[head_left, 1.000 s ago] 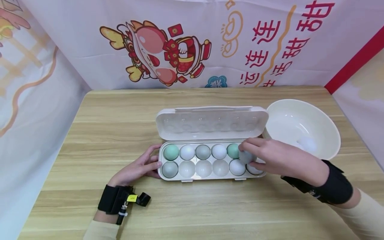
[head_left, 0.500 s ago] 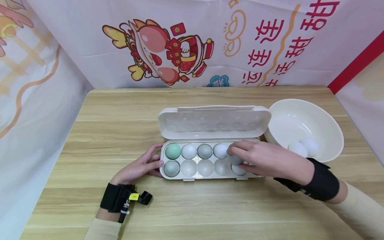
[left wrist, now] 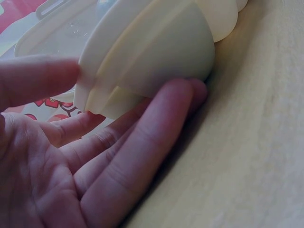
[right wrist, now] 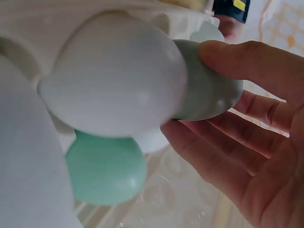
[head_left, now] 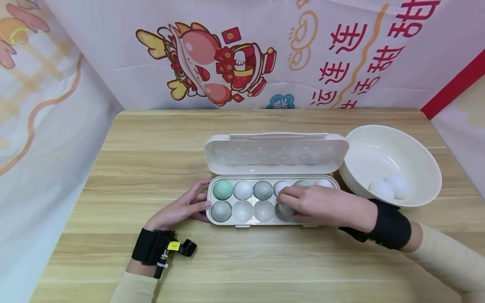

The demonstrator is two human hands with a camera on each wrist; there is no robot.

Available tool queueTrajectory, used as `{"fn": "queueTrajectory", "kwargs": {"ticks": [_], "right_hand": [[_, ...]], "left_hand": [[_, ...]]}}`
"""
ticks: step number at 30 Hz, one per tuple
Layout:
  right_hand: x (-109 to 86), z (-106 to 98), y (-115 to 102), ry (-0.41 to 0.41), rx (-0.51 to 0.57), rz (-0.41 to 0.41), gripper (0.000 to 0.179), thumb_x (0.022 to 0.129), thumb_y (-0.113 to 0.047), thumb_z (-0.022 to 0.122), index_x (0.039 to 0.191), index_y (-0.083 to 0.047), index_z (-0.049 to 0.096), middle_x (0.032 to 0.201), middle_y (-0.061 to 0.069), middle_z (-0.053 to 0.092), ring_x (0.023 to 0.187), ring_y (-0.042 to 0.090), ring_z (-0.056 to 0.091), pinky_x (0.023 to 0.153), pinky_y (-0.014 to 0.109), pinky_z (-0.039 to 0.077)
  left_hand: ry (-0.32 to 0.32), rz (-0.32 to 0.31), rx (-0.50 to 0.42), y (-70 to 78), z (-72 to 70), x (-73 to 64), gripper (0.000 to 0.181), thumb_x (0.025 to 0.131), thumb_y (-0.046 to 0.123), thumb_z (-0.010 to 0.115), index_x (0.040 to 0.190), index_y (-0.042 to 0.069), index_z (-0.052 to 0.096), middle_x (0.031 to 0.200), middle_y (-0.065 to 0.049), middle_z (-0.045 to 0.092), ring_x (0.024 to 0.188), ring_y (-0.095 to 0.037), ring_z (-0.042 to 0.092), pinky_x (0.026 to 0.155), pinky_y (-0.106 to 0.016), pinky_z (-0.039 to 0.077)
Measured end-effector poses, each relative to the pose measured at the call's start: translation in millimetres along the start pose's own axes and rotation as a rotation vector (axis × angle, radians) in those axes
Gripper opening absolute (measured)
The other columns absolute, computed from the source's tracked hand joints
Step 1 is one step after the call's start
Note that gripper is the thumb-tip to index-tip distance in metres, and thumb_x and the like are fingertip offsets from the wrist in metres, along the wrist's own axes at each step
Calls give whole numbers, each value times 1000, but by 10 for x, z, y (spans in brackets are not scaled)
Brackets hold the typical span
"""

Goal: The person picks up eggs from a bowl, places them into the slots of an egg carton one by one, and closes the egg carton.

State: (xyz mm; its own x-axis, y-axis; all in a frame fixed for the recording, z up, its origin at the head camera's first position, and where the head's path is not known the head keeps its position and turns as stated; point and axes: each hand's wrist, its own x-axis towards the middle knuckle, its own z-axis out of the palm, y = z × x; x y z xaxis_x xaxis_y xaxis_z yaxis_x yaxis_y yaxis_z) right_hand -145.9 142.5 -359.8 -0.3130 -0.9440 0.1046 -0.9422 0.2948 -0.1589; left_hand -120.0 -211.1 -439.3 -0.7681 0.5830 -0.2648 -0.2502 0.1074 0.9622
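In the head view, the egg box lies open, its two rows of cups partly filled with white, grey and green eggs. My right hand pinches a grey-green egg at the fourth front cup from the left. In the right wrist view, thumb and fingertips hold that egg beside a white egg, above a green egg. My left hand holds the box's left end; the left wrist view shows fingers against its wall. My right hand hides the front-right cups.
The clear lid stands raised behind the cups. To the right sits a cream bowl with two white eggs in it, close to the lid's right end. A printed cloth hangs behind the table.
My right hand has moved left along the box with the grey-green egg, from its right end to the fourth front cup. The left hand keeps its hold, while the head view shifts slightly.
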Motion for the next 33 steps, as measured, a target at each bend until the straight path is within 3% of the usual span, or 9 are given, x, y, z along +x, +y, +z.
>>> {"fn": "queueTrajectory", "kwargs": {"ticks": [3, 10, 15, 25, 33], "right_hand": [[34, 54, -5, -9, -15, -13, 32, 72, -5, 68, 98, -9, 50, 88, -1, 53, 82, 15, 54, 54, 27, 52], [54, 113, 0, 4, -172, -74, 36, 65, -9, 72, 96, -11, 52, 86, -1, 58, 85, 15, 54, 64, 31, 52], [62, 145, 10, 23, -233, -98, 33, 63, -10, 70, 90, -13, 51, 85, -3, 59, 84, 14, 54, 61, 28, 48], [43, 179, 6, 38, -260, -115, 28, 65, -10, 68, 87, -12, 51, 87, -2, 61, 84, 14, 54, 59, 27, 48], [30, 84, 26, 93, -252, -126, 20, 67, -5, 63, 85, -10, 54, 85, -1, 61, 83, 14, 54, 65, 29, 52]], "left_hand": [[-2, 4, -5, -4, -8, -7, 54, 97, 15, 46, 142, 19, 16, 132, -35, 39, 98, -38, 60, 79, -49, 55], [-2, -2, -1, 2, -7, -2, 55, 97, 16, 47, 142, 19, 16, 132, -36, 39, 97, -38, 60, 79, -49, 55], [-4, -1, 1, 2, -5, 3, 54, 97, 16, 46, 142, 18, 16, 131, -36, 40, 98, -38, 60, 79, -48, 55], [-2, 1, -8, -3, 28, 7, 54, 97, 15, 47, 142, 19, 16, 130, -35, 41, 97, -37, 60, 78, -49, 55], [4, -6, 16, -10, 3, 8, 55, 97, 16, 46, 142, 20, 15, 129, -35, 41, 99, -37, 59, 79, -48, 55]]}}
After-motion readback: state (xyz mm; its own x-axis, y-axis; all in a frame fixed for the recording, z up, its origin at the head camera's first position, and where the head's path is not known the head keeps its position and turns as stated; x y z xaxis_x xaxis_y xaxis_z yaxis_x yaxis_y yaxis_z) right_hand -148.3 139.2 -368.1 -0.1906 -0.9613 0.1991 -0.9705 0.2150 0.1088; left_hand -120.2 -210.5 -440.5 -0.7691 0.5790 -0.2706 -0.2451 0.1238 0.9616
